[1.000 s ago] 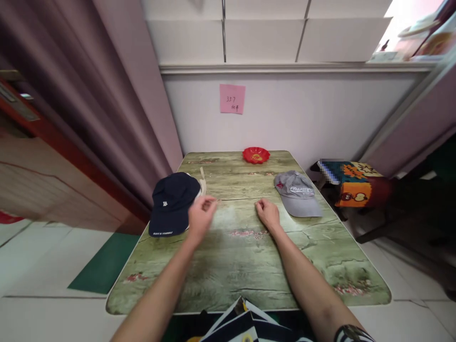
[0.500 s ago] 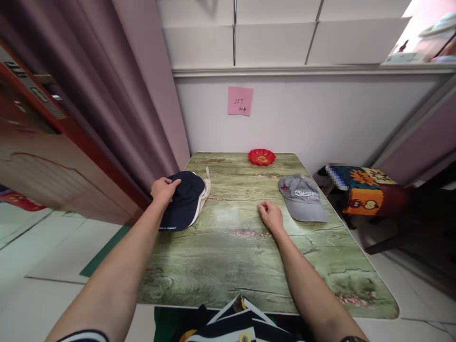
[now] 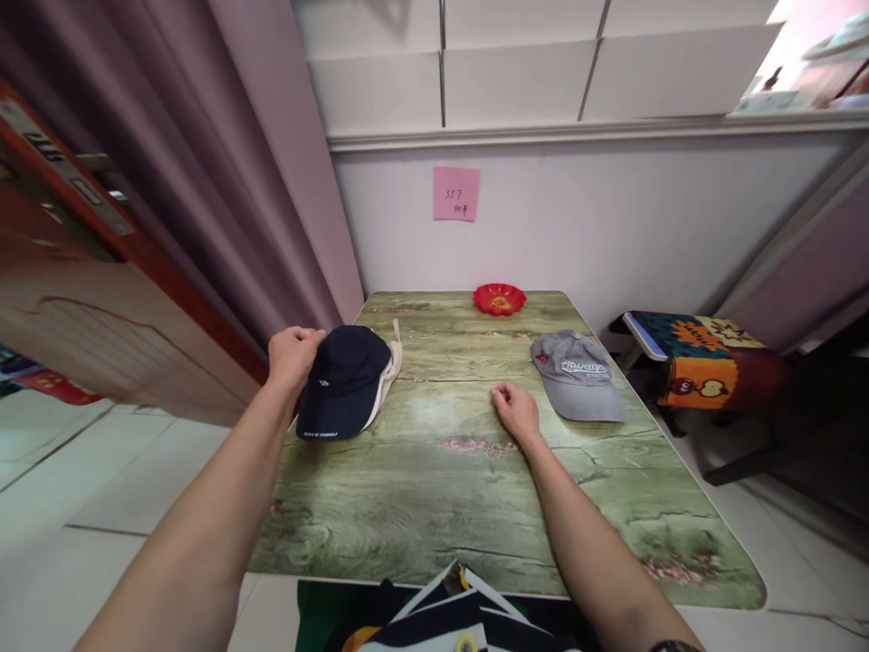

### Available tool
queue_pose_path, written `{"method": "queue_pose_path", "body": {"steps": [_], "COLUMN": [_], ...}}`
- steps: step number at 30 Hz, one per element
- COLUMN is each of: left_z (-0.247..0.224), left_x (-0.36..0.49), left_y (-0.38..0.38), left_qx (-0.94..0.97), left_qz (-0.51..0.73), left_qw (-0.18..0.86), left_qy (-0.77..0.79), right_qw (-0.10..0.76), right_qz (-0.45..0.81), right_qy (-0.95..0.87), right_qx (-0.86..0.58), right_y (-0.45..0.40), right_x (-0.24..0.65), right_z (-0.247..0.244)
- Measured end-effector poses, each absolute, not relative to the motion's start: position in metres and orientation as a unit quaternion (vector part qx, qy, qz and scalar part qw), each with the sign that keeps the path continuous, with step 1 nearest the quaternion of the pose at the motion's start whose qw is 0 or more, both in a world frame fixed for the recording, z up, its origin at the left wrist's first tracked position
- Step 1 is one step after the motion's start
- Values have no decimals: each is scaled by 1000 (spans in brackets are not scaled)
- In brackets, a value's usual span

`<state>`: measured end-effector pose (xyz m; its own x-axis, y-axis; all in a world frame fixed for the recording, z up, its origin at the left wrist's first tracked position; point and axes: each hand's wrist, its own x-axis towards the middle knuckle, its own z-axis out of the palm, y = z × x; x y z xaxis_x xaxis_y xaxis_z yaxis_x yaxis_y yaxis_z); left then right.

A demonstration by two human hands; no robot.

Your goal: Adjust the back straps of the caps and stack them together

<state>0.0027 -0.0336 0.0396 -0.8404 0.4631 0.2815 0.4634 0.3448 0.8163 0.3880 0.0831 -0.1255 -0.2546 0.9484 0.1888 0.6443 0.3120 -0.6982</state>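
Note:
On the left part of the table lies a navy baseball cap (image 3: 349, 376), brim toward me, with small white lettering on it. It overlaps a cream cap (image 3: 392, 373), of which only the right edge and a raised strap show. My left hand (image 3: 291, 358) is at the navy cap's left rear edge, fingers closed together. Whether they pinch the cap's edge I cannot make out. My right hand (image 3: 516, 412) rests on the tabletop in a loose fist, with nothing showing in it. Just right of it sits a grey cap (image 3: 577, 376) with white lettering, apart from the hand.
A red scalloped dish (image 3: 499, 300) stands at the far edge of the green wood-patterned table (image 3: 407, 507). A pink note (image 3: 456, 193) is stuck on the wall. On the left are a curtain (image 3: 272, 181) and a door (image 3: 101, 317); a cloth-covered stool (image 3: 706, 362) is on the right.
My left hand has slid left off the navy cap's crown to its edge, uncovering the small white logo. The caps and my right hand have stayed in place.

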Motion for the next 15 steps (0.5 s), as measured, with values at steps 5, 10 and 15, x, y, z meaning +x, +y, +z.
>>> {"method": "queue_pose_path", "body": {"steps": [5,10,15], "left_z": [56,44,49], "left_x": [1,-1,9], "left_y": [-34,-23,-27], "left_qx": [-327,-284,-300], "left_qz": [-388,-263,-327], "left_qw": [66,42,61], "left_qy": [-859,-921,-894], "right_qw": [302,307,308], "right_qz": [253,256,257], "right_qy": [-751,-752,-755], "right_qx": [-530,-524,-519], "right_y": [83,84,84], "right_x": [388,389,389], "right_z": [-126,-127,-127]}}
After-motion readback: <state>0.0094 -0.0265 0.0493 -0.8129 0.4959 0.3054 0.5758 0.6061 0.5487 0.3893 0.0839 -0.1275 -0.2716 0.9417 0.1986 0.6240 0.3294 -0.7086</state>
